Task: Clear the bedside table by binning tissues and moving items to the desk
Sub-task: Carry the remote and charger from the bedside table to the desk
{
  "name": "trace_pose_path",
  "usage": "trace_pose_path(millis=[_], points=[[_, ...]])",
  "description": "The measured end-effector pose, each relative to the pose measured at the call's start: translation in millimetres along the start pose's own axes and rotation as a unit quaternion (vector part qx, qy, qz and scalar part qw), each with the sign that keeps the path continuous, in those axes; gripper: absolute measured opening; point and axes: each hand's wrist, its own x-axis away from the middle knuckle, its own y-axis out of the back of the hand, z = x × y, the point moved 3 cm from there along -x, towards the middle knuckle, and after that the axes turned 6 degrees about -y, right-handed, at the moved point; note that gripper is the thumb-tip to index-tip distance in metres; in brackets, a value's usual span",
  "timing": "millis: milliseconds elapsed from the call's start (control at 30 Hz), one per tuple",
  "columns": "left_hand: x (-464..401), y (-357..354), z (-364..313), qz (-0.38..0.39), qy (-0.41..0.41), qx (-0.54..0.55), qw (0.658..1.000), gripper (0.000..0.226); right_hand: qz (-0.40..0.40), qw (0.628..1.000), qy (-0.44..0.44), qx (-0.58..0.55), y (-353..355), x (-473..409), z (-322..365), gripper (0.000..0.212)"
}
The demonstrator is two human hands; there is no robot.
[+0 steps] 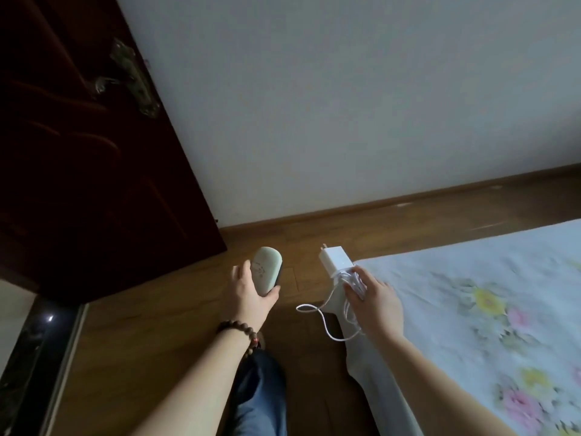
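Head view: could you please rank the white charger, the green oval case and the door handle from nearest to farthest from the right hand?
1. White charger: gripped with its cable in the right hand.
2. Green oval case: leftward, in the left hand.
3. Door handle: far upper left, on the dark door.

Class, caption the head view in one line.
Left hand holds pale green oval case; right hand grips white charger.

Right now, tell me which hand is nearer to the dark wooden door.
Left. The left hand, holding the pale green case, is beside the door, just off its lower corner. The right hand, gripping the white charger and its cable, is farther away at the bed corner.
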Motion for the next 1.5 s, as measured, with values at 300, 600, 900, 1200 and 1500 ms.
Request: trace_pose_path(millis=[300,600,900,1200,1500], points=[[-251.9,-20.2,-7.8,0.039,-0.135,-0.077,0.987,0.074,-0.061,0.994,-0.081,-0.047,-37.4,-189.2,84.2,0.04],[-404.3,-98.4,-83.2,0.131,-0.21,-0.074,0.966,0.066,-0.136,0.97,-0.196,-0.051,-15.7,-308.5,80.2,0.036],[-513.6,-260.2,-230.3,0.196,-0.315,-0.033,0.928,0.073,-0.189,0.943,-0.265,-0.065,28.5,-457.5,-11.7,0.04],[-567.1,-418.1,-429.5,0.267,-0.398,0.011,0.878,0.074,-0.262,0.905,-0.327,-0.07,134.0,-575.1,-111.8,0.043],[-563.2,-573.3,-572.7,0.337,-0.471,0.018,0.815,0.075,-0.333,0.845,-0.411,-0.076,227.9,-643.6,-243.2,0.042]])
